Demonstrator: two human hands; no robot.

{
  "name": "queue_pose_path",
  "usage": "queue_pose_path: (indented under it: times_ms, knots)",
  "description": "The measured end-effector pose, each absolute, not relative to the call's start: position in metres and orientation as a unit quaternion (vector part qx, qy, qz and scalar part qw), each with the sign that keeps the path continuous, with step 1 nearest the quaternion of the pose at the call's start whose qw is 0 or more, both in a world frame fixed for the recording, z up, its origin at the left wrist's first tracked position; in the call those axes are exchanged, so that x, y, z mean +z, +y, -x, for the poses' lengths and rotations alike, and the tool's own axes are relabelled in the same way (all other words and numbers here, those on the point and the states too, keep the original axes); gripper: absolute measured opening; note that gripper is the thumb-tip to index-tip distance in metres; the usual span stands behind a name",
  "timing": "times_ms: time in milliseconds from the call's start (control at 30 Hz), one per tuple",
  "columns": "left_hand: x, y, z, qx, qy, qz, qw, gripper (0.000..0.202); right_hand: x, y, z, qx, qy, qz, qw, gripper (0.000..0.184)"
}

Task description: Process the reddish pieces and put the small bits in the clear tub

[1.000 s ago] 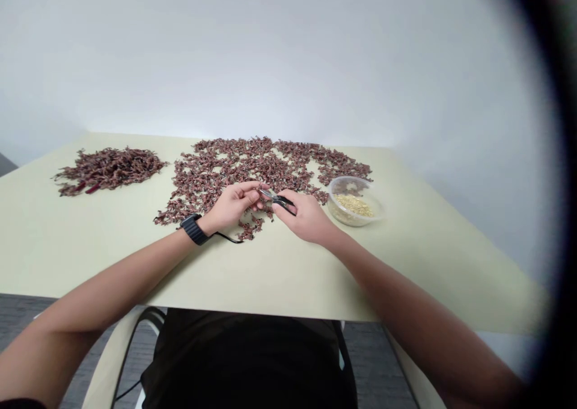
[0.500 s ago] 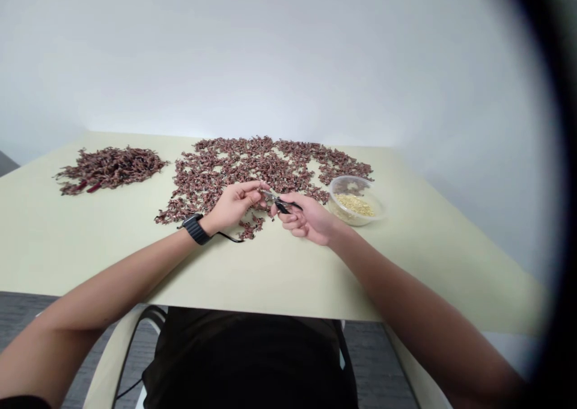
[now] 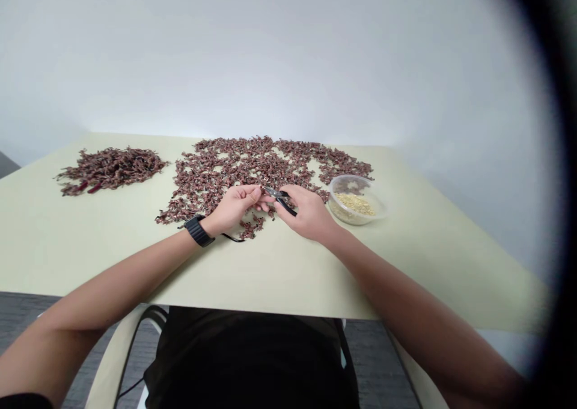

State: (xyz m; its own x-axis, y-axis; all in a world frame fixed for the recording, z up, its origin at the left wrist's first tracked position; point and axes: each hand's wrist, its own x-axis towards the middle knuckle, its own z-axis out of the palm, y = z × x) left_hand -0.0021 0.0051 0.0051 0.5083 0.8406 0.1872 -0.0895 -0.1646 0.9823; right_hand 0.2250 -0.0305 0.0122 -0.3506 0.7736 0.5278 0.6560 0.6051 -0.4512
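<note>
My left hand (image 3: 237, 204), with a black watch on its wrist, pinches a small dark red dried piece at the fingertips. My right hand (image 3: 306, 212) is closed around small black-handled scissors (image 3: 279, 197), whose blades point left and meet the piece in my left fingers. Both hands hover just above the near edge of a wide spread of dark red dried pieces (image 3: 252, 162) on the pale green table (image 3: 90, 240). A clear plastic bowl (image 3: 356, 199) with yellowish seeds stands just right of my right hand.
A separate heap of longer dark red pieces (image 3: 110, 167) lies at the table's far left. A thin black cord (image 3: 232, 238) runs under my left wrist. A grey wall stands behind the table. The chair and my dark clothing show below the near table edge.
My right hand has turned and lifted slightly, bringing the scissors back up against the piece in my left fingers. My left hand has barely moved.
</note>
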Motion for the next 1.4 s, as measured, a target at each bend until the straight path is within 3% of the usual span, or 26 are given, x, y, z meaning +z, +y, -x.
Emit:
queue_pose_path:
  times_ms: [200,333,533,667,767,900,1100,1400]
  knots:
    - [0.006,0.004,0.001,0.397,0.289,-0.66,0.568,0.042,0.012,-0.03,-0.225,0.072,-0.819,0.44,0.36,0.028]
    - [0.008,0.005,0.002,0.401,0.297,-0.686,0.53,0.039,0.017,-0.034,-0.221,0.134,-0.808,0.446,0.36,0.023]
    - [0.012,0.003,0.006,0.408,0.335,-0.765,0.369,0.032,0.022,-0.039,-0.213,0.409,-0.708,0.452,0.355,0.028]
    - [0.015,0.002,0.007,0.408,0.342,-0.774,0.343,0.031,0.031,-0.041,-0.214,0.659,-0.551,0.414,0.3,0.031]
    - [0.015,0.002,0.007,0.412,0.346,-0.769,0.345,0.031,0.035,-0.041,-0.215,0.739,-0.489,0.374,0.273,0.034]
    - [0.013,0.002,0.003,0.407,0.325,-0.751,0.405,0.034,0.033,-0.04,-0.215,0.659,-0.544,0.422,0.302,0.033]
    - [0.006,0.004,0.001,0.428,0.319,-0.684,0.497,0.043,0.03,-0.039,-0.217,0.295,-0.733,0.48,0.38,0.027]
    - [0.005,0.004,0.001,0.421,0.296,-0.692,0.506,0.04,0.03,-0.043,-0.216,0.222,-0.77,0.495,0.336,0.025]
